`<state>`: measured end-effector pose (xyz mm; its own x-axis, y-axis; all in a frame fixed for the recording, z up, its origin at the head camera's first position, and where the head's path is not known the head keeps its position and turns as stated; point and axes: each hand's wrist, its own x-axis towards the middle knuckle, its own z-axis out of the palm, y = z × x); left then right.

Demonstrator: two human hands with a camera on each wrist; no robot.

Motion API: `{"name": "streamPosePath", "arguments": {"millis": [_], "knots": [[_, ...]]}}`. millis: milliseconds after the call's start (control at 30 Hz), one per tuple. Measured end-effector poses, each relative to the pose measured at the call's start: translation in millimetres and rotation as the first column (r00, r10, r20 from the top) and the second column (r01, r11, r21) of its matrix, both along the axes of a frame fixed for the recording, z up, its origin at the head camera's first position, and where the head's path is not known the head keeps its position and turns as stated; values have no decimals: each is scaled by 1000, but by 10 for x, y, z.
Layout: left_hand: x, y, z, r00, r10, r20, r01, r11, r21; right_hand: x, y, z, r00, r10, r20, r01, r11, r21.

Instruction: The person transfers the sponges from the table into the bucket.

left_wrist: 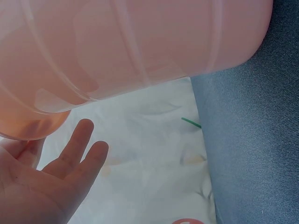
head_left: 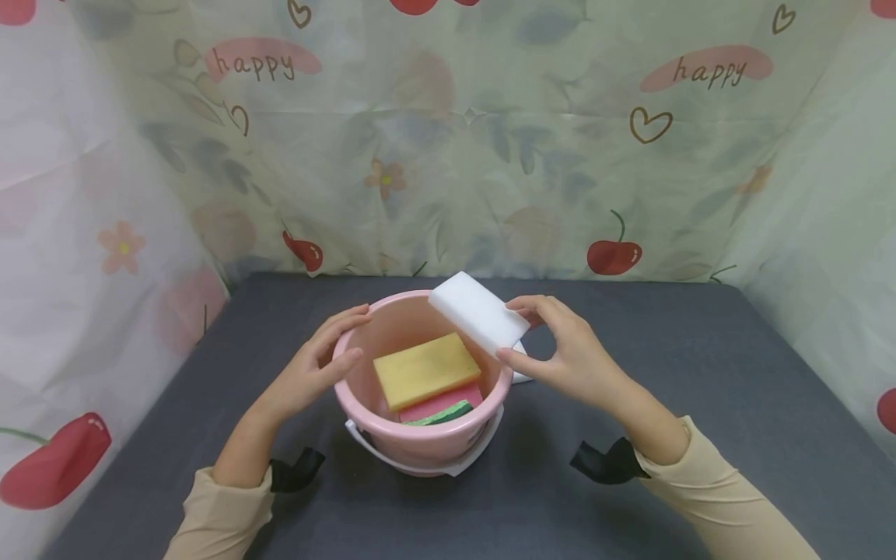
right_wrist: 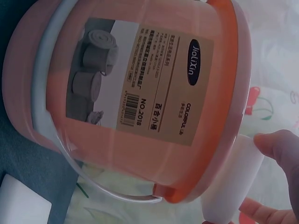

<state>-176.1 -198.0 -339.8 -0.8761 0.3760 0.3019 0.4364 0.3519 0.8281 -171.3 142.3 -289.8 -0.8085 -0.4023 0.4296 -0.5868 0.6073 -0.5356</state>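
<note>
A pink bucket (head_left: 420, 435) with a pale handle stands upright on the dark table. Inside lie a yellow sponge (head_left: 427, 372), a pink sponge (head_left: 444, 400) and a green-patterned piece (head_left: 442, 415), partly hidden by the bucket wall. My right hand (head_left: 574, 350) pinches a white sponge block (head_left: 479, 311) between thumb and fingers, tilted over the bucket's right rim. At the left rim rests my left hand (head_left: 315, 365), its fingertips and thumb over the edge; in the left wrist view two of its fingers (left_wrist: 93, 154) extend straight, away from the bucket wall.
Another white block (right_wrist: 23, 203) lies on the table beside the bucket, mostly hidden behind it in the head view. Patterned fabric (head_left: 469, 155) hangs at the back and both sides of the dark table (head_left: 665, 350). Black straps (head_left: 609, 460) hang at both wrists.
</note>
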Motion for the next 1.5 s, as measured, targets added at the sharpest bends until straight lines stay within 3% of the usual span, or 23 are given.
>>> {"name": "streamPosePath", "arguments": {"millis": [933,1500], "knots": [[9,3,12,1000,21,-2,-21,999,-24,85,-208,-17,999,34,4,-34,999,20],[5,0,5,1000,10,-4,-10,1000,-11,120,-350,-46,998,-43,-35,45,997,65]]}}
